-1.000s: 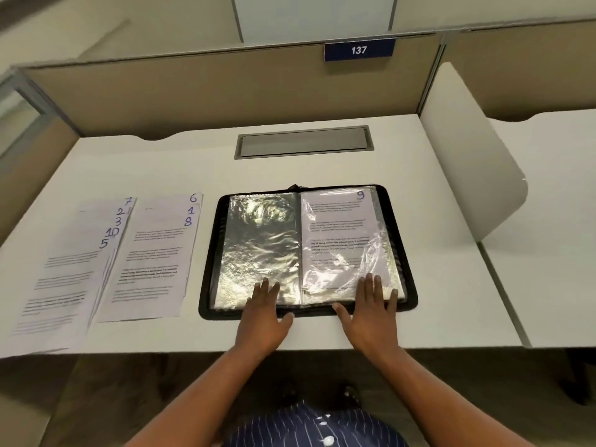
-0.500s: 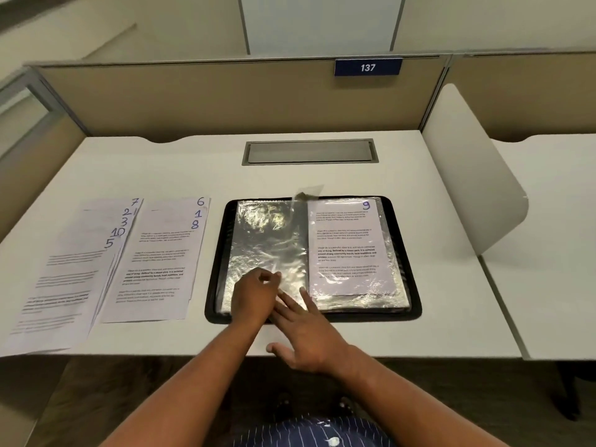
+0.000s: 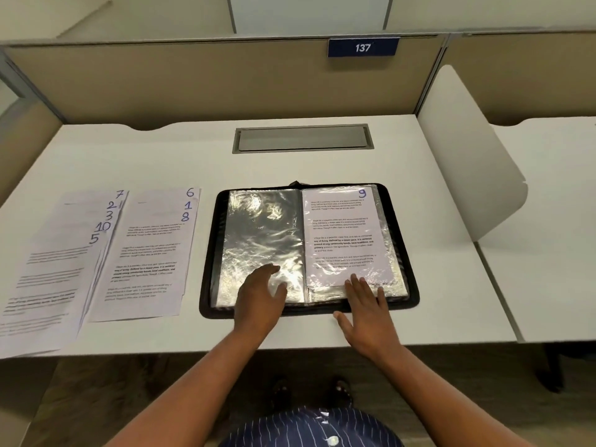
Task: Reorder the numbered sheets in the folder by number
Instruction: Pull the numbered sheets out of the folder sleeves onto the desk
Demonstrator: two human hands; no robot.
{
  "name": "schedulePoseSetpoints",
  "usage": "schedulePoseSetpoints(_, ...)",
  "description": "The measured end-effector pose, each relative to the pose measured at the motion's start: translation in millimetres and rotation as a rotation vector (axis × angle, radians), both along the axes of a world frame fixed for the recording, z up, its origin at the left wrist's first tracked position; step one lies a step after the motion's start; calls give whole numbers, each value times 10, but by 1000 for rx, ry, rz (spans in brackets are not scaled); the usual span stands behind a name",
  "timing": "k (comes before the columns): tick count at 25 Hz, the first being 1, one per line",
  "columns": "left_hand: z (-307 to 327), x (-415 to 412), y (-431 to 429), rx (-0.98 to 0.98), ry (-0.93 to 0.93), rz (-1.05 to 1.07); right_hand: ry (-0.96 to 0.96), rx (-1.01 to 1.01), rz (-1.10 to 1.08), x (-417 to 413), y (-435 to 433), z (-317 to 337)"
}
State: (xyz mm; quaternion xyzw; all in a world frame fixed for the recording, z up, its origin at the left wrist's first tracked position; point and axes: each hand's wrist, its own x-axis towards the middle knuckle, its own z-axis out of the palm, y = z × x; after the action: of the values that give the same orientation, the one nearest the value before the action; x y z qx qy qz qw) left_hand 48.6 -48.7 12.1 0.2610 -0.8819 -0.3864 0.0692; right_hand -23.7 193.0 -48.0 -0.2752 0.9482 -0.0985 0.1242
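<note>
Open display folder [image 3: 401, 246] at frame centre on white surface [image 3: 161, 159], sheet 9 [image 3: 345, 233] in right sleeve, left hand [image 3: 259, 300] flat on empty left sleeve, right hand [image 3: 367, 306] flat on lower edge, fingers straight, loose numbered sheets [image 3: 96, 253] at left.

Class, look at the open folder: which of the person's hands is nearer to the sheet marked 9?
Right. The right hand has its fingertips at the bottom edge of sheet 9; the left hand rests on the empty left sleeve.

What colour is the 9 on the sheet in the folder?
Blue, handwritten. The 9 shows best in the head view, the only one.
</note>
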Motion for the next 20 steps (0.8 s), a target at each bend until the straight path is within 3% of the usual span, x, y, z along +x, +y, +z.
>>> schedulePoseSetpoints(5,-276,-274,380,-196,-124,-450,8,-66,-125,69,157,-19)
schedulePoseSetpoints(9,-449,-478,549,-317,-149,-662,37,-88,-167,196,265,-60)
schedulePoseSetpoints(14,-425,-615,541,-409,-94,-626,90,-177,-208,289,362,-67)
schedulePoseSetpoints(20,-291,-636,608,-142,-163,-402,210,-339,-190,376,355,27)
